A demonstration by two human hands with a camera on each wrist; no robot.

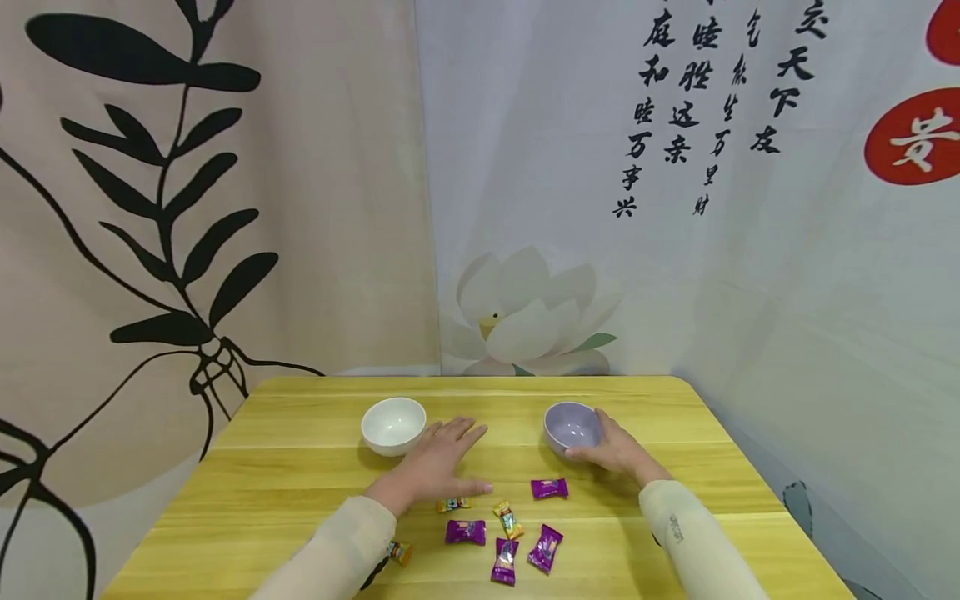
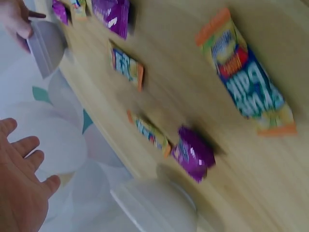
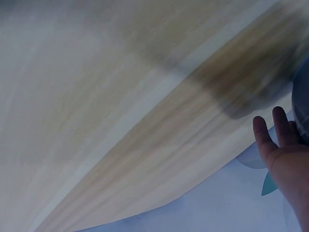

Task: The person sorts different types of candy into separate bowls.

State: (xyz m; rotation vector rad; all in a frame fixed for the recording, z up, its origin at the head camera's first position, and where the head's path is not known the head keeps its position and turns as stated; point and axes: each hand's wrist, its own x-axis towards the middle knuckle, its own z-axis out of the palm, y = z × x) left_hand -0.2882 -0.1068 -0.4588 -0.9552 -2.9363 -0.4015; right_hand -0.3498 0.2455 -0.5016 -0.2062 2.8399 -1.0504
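My right hand grips a lavender bowl at its right side, the thumb along the front and the fingers around the far right. In the right wrist view the dark side of this bowl shows at the right edge beside the fingers. My left hand is spread palm down over the table, its fingers straight and holding nothing. Just left of it stands a white bowl, its right edge close to the wrist and knuckles. Below the left hand lies a yellow-wrapped candy, partly covered by it.
On the wooden table lie several purple-wrapped candies, among them one purple candy in front of the lavender bowl. A yellow candy lies between them, another yellow candy by the left sleeve. A printed curtain hangs behind.
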